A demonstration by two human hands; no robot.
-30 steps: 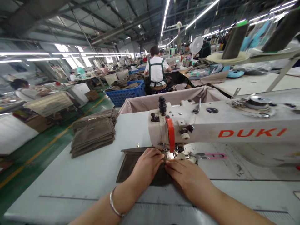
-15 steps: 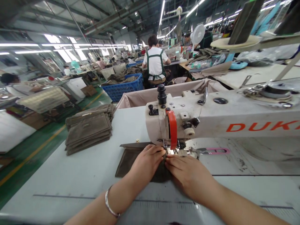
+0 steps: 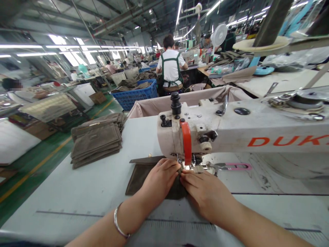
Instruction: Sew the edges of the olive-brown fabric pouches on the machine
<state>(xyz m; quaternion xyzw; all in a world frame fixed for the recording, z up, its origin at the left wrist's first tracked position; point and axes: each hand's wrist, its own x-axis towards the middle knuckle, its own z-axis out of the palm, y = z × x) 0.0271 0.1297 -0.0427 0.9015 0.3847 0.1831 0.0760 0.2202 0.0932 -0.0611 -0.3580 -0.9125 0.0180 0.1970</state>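
A dark brown fabric piece (image 3: pixel 138 173) lies flat on the pale sewing table (image 3: pixel 84 192), its right edge under the head of the white DUKI sewing machine (image 3: pixel 231 132). My left hand (image 3: pixel 160 178), with a silver bangle on the wrist, rests on the fabric with fingers curled and pressing it just left of the needle. My right hand (image 3: pixel 205 192) lies on the fabric's right part, fingertips together at the presser foot. Both hands meet right in front of the needle.
A stack of similar brown fabric pieces (image 3: pixel 96 140) sits at the table's far left. Pink-handled snips (image 3: pixel 235 166) lie under the machine arm. Behind are a cloth bin (image 3: pixel 190 99), a blue crate (image 3: pixel 136 94), a seated worker (image 3: pixel 171 70) and other workers at tables.
My hands and the fabric stay at the needle, barely shifted. The view has dipped and moved slightly, so the machine sits a little lower and more to the left.
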